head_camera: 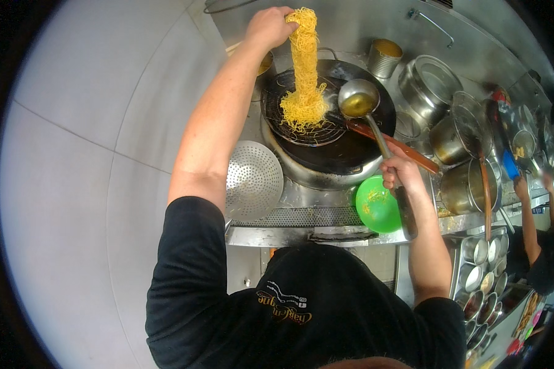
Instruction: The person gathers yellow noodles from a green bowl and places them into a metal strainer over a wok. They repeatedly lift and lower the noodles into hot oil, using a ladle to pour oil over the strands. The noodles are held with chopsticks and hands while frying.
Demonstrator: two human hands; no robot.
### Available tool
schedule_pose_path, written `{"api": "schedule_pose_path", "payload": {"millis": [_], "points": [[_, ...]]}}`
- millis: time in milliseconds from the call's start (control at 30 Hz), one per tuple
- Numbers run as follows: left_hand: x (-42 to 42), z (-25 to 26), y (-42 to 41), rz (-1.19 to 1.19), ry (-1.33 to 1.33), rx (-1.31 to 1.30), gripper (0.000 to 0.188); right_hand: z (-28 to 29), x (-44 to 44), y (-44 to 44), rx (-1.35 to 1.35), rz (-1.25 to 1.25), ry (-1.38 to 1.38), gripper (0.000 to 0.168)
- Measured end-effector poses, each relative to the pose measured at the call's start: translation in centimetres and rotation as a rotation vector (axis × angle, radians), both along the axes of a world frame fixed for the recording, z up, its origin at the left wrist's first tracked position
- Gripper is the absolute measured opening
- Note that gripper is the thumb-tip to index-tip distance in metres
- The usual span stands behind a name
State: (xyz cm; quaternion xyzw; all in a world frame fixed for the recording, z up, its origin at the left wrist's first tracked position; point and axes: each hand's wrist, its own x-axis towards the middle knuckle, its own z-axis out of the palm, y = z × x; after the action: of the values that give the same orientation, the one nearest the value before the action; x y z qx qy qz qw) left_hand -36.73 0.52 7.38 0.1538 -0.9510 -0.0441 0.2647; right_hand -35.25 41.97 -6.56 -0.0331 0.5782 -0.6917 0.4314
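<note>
High over the wok, my left hand [273,26] grips the top of a long hanging bundle of thin yellow noodles [304,60]. The bundle's lower end piles up in a round wire strainer [277,113], which rests over a dark wok [383,92]. My right hand [400,171] is closed on the handle of a metal ladle [359,87] with yellow liquid in its bowl. The strainer's reddish wooden handle [415,157] runs past behind my right hand.
A perforated metal skimmer [255,181] lies left of the burner. A green plastic bowl [374,207] with noodle scraps is near the counter edge. Metal pots [448,140] and a tin can [384,60] stand right of the wok. Farther right, a co-worker's arms [528,221] reach over the counter.
</note>
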Motion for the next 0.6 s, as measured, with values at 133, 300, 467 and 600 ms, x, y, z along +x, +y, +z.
{"api": "schedule_pose_path", "payload": {"millis": [133,300,467,600], "points": [[0.0,0.0,0.0,0.006,0.009,0.022,0.044,0.1,0.6,-2.0,-0.109,0.047,-0.09,0.072],[0.1,0.0,-0.2,0.005,-0.002,0.02,0.044,-0.1,0.9,-2.1,-0.244,-0.042,-0.315,0.069],[0.1,-0.1,-0.4,0.012,0.003,0.059,0.044,1.1,0.8,-1.0,-0.133,-0.009,-0.21,0.072],[0.1,0.1,-0.1,0.019,-0.009,0.071,0.045,2.0,0.9,-1.1,-0.012,0.052,-0.045,0.073]]}}
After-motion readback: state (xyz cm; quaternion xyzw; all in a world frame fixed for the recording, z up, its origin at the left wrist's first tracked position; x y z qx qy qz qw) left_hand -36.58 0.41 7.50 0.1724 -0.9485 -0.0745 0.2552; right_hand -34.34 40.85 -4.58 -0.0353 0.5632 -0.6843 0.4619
